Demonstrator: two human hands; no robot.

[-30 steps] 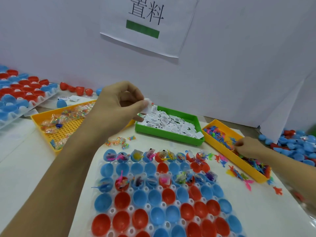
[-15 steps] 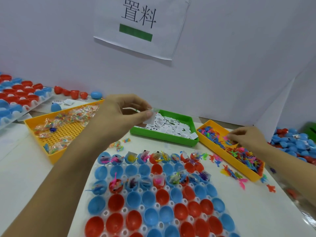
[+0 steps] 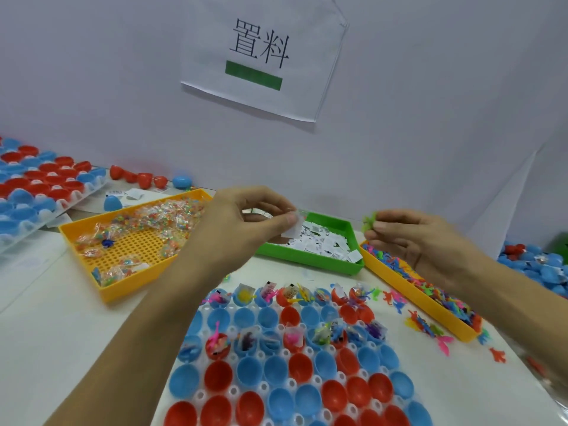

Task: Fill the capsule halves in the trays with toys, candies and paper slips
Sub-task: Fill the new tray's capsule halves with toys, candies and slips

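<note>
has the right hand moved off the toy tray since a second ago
Yes. The right hand has lifted out of the yellow toy tray and come toward the green slip tray, pinching a green toy.

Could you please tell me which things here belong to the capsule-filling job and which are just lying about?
In the job:
left hand pinching a paper slip
right hand pinching a green toy
capsule tray
candy tray
slip tray
toy tray

Lying about:
wall sign
loose red halves by the wall
stray toys on the table
</note>
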